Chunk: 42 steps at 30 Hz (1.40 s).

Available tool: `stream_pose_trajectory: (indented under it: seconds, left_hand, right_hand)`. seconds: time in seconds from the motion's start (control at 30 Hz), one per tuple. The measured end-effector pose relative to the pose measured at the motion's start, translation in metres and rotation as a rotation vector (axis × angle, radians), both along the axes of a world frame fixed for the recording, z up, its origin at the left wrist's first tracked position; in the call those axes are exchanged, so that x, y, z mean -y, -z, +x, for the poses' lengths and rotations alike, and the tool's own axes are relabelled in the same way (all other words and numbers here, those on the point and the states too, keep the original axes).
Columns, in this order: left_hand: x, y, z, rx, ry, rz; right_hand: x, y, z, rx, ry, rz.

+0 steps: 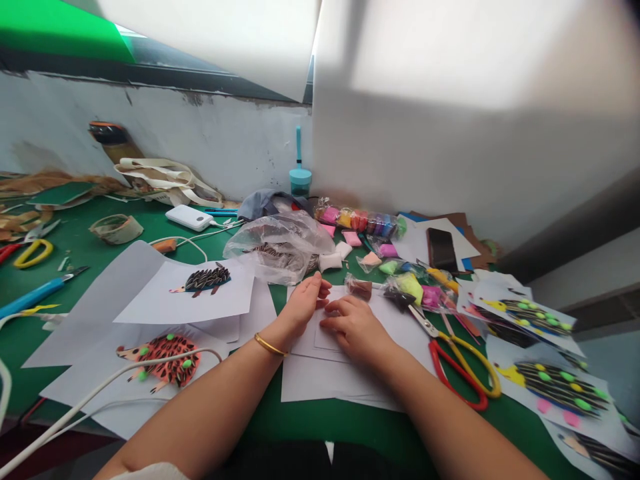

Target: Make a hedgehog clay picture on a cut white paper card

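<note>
My left hand point(304, 302) and my right hand point(353, 325) meet over a stack of white paper sheets point(320, 377) on the green table point(320, 420). Both sets of fingers are curled and pressed together at a small white piece lying on the top sheet. A gold bangle point(270, 345) circles my left wrist. What the fingertips pinch is too small to name. A brown clay packet point(359, 287) lies just beyond my right hand.
Red-and-yellow scissors point(463, 363) lie right of the paper. Clay packets point(363, 221), a phone point(441, 248) and a plastic bag point(280, 245) sit behind. Hedgehog craft sheets lie left point(165, 350) and right point(555, 387). A power bank point(189, 217), cables and more scissors point(33, 252) occupy the left.
</note>
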<state>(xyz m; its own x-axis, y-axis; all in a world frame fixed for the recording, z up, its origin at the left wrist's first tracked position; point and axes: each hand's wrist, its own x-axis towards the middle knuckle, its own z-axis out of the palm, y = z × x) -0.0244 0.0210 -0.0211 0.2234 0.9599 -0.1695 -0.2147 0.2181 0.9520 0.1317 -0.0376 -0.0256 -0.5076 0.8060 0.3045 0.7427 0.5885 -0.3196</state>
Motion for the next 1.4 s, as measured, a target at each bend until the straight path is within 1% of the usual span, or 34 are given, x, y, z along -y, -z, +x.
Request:
stream_pose_trajectory:
  seconds: [0.17,0.27,0.37,0.47,0.57,0.63,0.73,0.83,0.97,1.03,1.1,1.13,1.23,1.3,1.4]
  left_hand:
    - [-0.001,0.003,0.0,0.005,0.002,0.001]
    - [-0.002,0.005,0.0,-0.006,-0.001,-0.003]
    - [-0.002,0.004,0.0,-0.017,-0.009,-0.006]
    - [-0.001,0.002,0.0,-0.016,-0.007,-0.006]
    - [0.0,0.0,0.0,-0.018,-0.011,-0.001]
    - [0.0,0.0,0.0,-0.011,-0.009,0.003]
    - [0.001,-0.001,0.0,-0.005,-0.001,0.001]
    - [0.0,0.0,0.0,-0.006,-0.001,-0.003]
    - [0.0,0.0,0.0,-0.005,-0.001,-0.005]
    - [0.0,0.0,0.0,-0.005,-0.002,0.001]
    - [0.0,-0.001,0.0,-0.009,0.002,0.005]
    - [0.0,-0.001,0.0,-0.011,0.003,0.004]
    - [0.0,0.0,0.0,-0.02,0.006,0.006]
    - [0.0,0.001,0.0,-0.043,0.018,0.025]
    - [0.0,0.001,0.001,-0.093,0.041,0.076]
  right_hand:
    - [-0.001,-0.001,0.002,-0.04,0.011,0.024]
    - [-0.001,-0.001,0.003,-0.025,-0.037,0.043]
    - [0.001,-0.002,0.0,0.009,-0.084,0.056]
    - [0.002,-0.002,-0.002,0.036,-0.071,0.056]
    - [0.0,-0.002,0.002,-0.004,-0.085,0.069]
    - [-0.003,0.0,0.008,-0.073,-0.068,0.094]
    - [-0.008,0.002,0.018,-0.145,0.005,0.113]
    - [-0.009,0.003,0.02,-0.133,0.008,0.085]
    - [-0.005,0.003,0.009,-0.062,-0.049,0.035]
    - [-0.004,0.002,0.007,-0.067,-0.058,0.031]
    - [-0.006,0.0,0.012,-0.112,-0.021,0.059]
    - [-0.008,-0.001,0.017,-0.139,0.023,0.084]
    - [-0.016,-0.003,0.039,-0.178,0.228,0.16]
    - [-0.023,-0.002,0.053,-0.142,0.34,0.178]
    - [-0.031,0.003,0.063,-0.021,0.408,0.14]
